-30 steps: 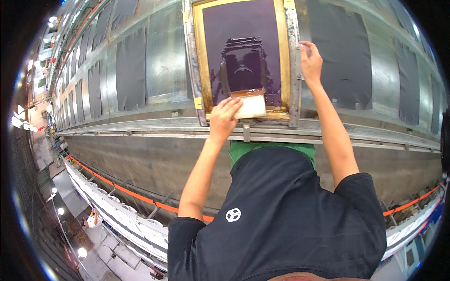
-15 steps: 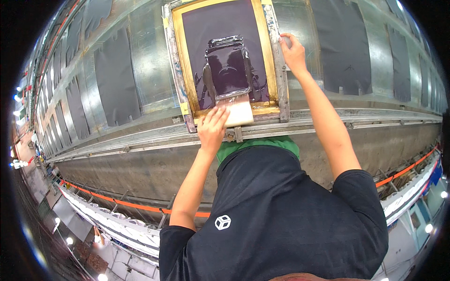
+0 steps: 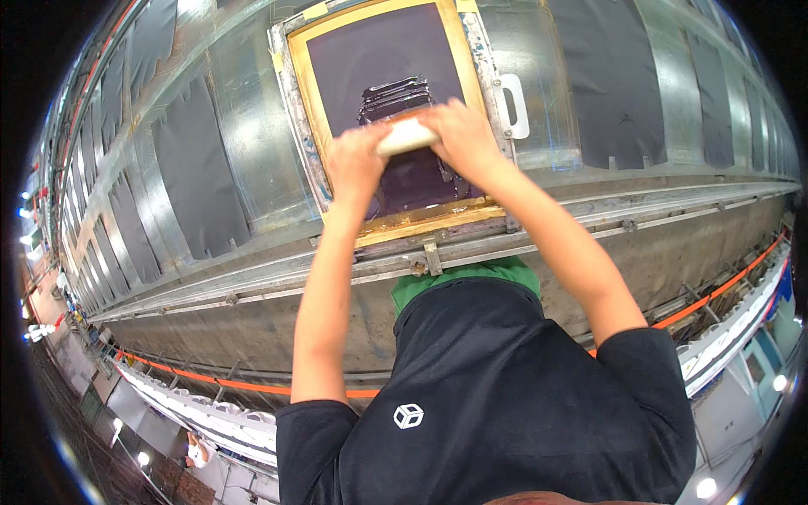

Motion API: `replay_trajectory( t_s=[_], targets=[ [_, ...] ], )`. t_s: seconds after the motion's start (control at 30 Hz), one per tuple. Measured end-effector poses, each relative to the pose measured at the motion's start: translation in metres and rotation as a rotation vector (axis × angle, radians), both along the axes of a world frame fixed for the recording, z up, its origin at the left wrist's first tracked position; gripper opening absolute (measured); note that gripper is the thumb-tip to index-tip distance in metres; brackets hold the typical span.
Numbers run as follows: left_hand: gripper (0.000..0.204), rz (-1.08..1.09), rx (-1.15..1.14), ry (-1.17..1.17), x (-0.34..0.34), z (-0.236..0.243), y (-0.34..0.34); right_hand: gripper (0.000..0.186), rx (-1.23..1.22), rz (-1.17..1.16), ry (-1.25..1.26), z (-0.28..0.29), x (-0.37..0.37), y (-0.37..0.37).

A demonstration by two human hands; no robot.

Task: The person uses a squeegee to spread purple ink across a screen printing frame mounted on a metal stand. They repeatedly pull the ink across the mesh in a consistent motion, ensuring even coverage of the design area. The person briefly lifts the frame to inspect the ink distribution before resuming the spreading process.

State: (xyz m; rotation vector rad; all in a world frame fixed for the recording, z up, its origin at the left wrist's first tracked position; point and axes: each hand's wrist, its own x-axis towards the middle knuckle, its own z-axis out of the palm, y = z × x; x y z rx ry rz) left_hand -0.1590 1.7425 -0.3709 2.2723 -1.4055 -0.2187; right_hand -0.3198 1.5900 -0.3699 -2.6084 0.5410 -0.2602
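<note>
Both my hands grip a pale-handled squeegee (image 3: 407, 137) over the middle of a screen printing frame (image 3: 484, 63). My left hand (image 3: 358, 160) is wrapped round its left end, my right hand (image 3: 463, 139) round its right end. Dark glossy ink (image 3: 396, 94) lies in ridges on the mesh beyond the squeegee, and a wet dark patch (image 3: 417, 185) shows on the near side. Yellow tape or coating borders the mesh. A white handle (image 3: 515, 106) stands out from the frame's right side, with no hand on it. The squeegee's blade is mostly hidden.
The frame rests on a long metal-topped table (image 3: 252, 109). Dark fabric pieces lie along it, one to the left (image 3: 198, 168) and one to the right (image 3: 610, 84). A metal rail (image 3: 278, 263) runs along the near edge. Far at the lower left is another person (image 3: 199, 452).
My right hand has left the frame's right side and taken hold of the squeegee. The squeegee, with my left hand, has moved from the near edge to mid-screen.
</note>
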Motion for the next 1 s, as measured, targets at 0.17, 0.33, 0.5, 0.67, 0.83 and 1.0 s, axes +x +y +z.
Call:
replay_trajectory(
  t_s=[0.17, 0.33, 0.5, 0.67, 0.83, 1.0],
  targets=[
    [0.05, -0.046, -0.036, -0.037, -0.053, -0.002, 0.063, 0.043, 0.073, -0.003, 0.02, 0.017, -0.055, 0.06],
    [0.043, -0.027, -0.01, -0.081, 0.0, 0.009, 0.016, 0.042, -0.054, -0.004, -0.032, 0.025, -0.007, 0.004],
    [0.039, -0.058, -0.003, 0.022, 0.024, 0.013, -0.02, 0.04, -0.027, -0.001, -0.082, 0.009, 0.011, -0.021],
    [0.043, -0.072, 0.022, -0.008, -0.039, -0.007, 0.057, 0.045, 0.067, 0.019, -0.026, 0.008, -0.052, 0.046],
    [0.04, -0.065, -0.021, 0.007, -0.023, 0.004, 0.043, 0.04, -0.043, 0.02, -0.13, 0.016, -0.036, 0.03],
    [0.029, -0.015, 0.005, 0.062, 0.046, 0.019, -0.038, 0.031, -0.042, 0.002, -0.12, 0.011, 0.037, -0.044]
  ],
)
